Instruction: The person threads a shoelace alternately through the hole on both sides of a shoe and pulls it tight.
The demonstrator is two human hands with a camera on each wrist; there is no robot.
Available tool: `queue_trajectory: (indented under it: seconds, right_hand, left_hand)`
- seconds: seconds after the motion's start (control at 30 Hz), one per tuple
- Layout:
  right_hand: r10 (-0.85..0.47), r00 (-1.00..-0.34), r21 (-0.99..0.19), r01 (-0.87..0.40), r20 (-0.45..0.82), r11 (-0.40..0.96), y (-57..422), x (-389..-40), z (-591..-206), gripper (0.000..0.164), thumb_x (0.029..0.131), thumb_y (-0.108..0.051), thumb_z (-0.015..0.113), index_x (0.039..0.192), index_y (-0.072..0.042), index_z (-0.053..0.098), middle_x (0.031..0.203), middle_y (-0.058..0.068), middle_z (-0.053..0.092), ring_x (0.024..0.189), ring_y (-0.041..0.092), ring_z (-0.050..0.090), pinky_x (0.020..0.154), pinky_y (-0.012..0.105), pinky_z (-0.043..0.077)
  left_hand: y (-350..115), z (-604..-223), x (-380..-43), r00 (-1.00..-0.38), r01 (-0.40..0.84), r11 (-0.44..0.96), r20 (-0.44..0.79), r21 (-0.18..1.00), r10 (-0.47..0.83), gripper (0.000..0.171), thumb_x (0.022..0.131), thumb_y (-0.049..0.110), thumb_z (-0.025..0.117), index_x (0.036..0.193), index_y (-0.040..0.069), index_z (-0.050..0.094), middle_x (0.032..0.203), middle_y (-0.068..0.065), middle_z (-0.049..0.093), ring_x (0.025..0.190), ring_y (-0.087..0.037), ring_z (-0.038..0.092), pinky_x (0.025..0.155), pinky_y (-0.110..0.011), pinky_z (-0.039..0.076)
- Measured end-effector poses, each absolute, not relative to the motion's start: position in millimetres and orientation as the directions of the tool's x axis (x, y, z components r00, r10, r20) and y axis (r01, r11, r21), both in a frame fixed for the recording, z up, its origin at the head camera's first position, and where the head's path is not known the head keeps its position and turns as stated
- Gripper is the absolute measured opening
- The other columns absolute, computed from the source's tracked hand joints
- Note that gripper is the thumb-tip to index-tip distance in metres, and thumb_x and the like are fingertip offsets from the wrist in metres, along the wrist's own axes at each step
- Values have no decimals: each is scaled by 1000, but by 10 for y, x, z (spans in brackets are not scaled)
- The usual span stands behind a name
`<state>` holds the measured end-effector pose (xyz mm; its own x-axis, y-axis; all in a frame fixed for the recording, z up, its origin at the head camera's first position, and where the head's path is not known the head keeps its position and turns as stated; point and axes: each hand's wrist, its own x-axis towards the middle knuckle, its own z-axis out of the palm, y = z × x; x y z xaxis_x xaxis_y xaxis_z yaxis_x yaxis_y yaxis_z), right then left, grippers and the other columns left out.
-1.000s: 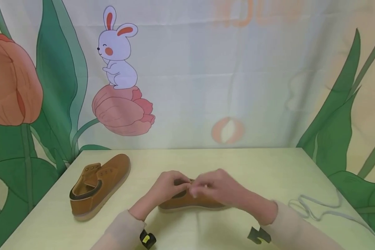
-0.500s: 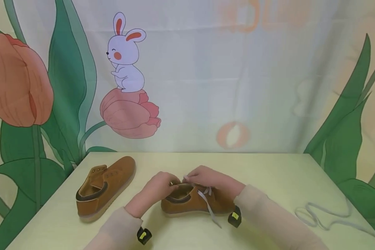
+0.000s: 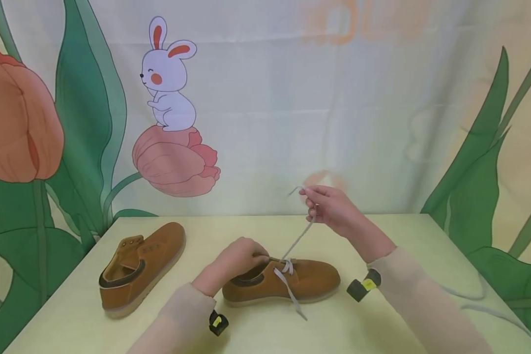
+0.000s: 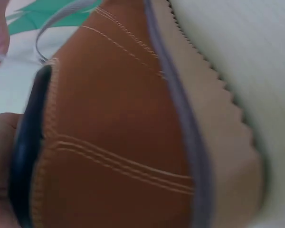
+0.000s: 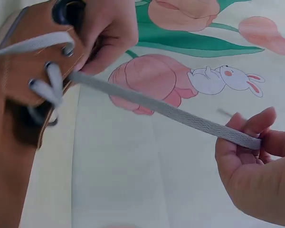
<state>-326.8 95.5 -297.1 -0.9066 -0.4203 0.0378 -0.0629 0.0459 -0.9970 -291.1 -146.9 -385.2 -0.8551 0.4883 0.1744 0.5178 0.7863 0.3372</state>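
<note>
A brown shoe lies on the table, toe to the right, with a pale grey shoelace threaded through some of its eyelets. My left hand grips the shoe's upper at the far side of its opening; the right wrist view shows those fingers beside the eyelets. Raised above the shoe, my right hand pinches the shoelace, which runs taut up from the upper. A short tip sticks out past the fingers. The lace's other end hangs down the near side onto the table. In the left wrist view the shoe's stitched side fills the middle.
A second brown shoe, its eyelets without lace, stands at the table's left. Another grey shoelace lies loose at the right, partly behind my right sleeve. A printed curtain hangs behind the table.
My right hand has risen from the shoe up and to the right, drawing the shoelace out taut. My left hand has stayed at the shoe's opening.
</note>
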Motion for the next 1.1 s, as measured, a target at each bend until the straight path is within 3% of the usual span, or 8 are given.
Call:
queue_trajectory:
  seconds: [0.2,0.3,0.43,0.57,0.7,0.8,0.93,1.1]
  right_hand:
    - [-527,-849,-971,-95,-36,219,1037,-3114,-3222,31,104,-23,50,120,2,58,53,-8,41,40,3,32,65,28,58]
    - [-620,-779,-966,-76,-97,248,1032,-3031,-3412,23,104,-19,48,106,1,58,59,-6,47,47,5,41,66,27,55]
    - [-688,-706,-963,-33,-167,267,1026,-2957,-3656,20,106,-18,44,100,0,53,71,-4,45,61,10,40,61,23,41]
    - [-664,-715,-946,-13,-218,325,1011,-2921,-3847,26,105,-20,47,107,3,58,62,-5,31,54,10,26,52,22,29]
    - [-567,-821,-881,-222,-62,418,941,-2897,-3956,24,100,-22,57,100,-1,69,59,-5,46,51,9,32,50,23,30]
    - [-478,-865,-747,-419,155,516,849,-2874,-3992,19,95,-24,64,92,-9,76,74,-4,68,63,7,52,61,24,44]
    - [-446,-835,-567,-548,323,615,729,-2835,-4007,13,92,-21,68,88,-12,77,76,-2,75,64,3,59,60,20,45]
    - [-468,-788,-414,-611,400,675,613,-2801,-4028,11,91,-14,66,82,-12,72,57,-4,65,46,-1,39,45,16,29]
  left_hand:
    - [-1482,-4008,-2928,-843,537,761,260,363,471,17,96,15,63,94,7,78,85,-3,75,72,-8,59,74,-29,54]
    - [-1464,-4038,-2921,-832,553,756,285,349,476,20,96,15,62,85,8,77,73,-1,71,64,-7,51,66,-24,48]
    - [-1440,-4039,-2917,-842,536,771,275,343,463,25,97,17,60,79,9,76,65,1,65,59,-7,45,60,-23,42]
    - [-1444,-4044,-2911,-867,496,793,241,353,436,24,96,19,60,83,11,78,67,3,67,61,-8,47,60,-23,43]
    - [-1452,-4056,-2921,-875,483,801,220,352,431,25,97,22,60,86,11,79,67,3,67,61,-8,48,61,-24,43]
    - [-1455,-4064,-2927,-876,482,801,219,355,430,25,97,24,60,88,11,80,66,4,66,60,-8,48,59,-23,42]
    - [-1458,-4059,-2924,-872,489,795,225,359,435,24,97,24,61,90,12,80,65,4,66,58,-7,47,57,-22,39]
    - [-1461,-4063,-2913,-867,497,797,238,344,438,24,97,23,62,88,11,81,61,4,63,57,-6,45,56,-20,37]
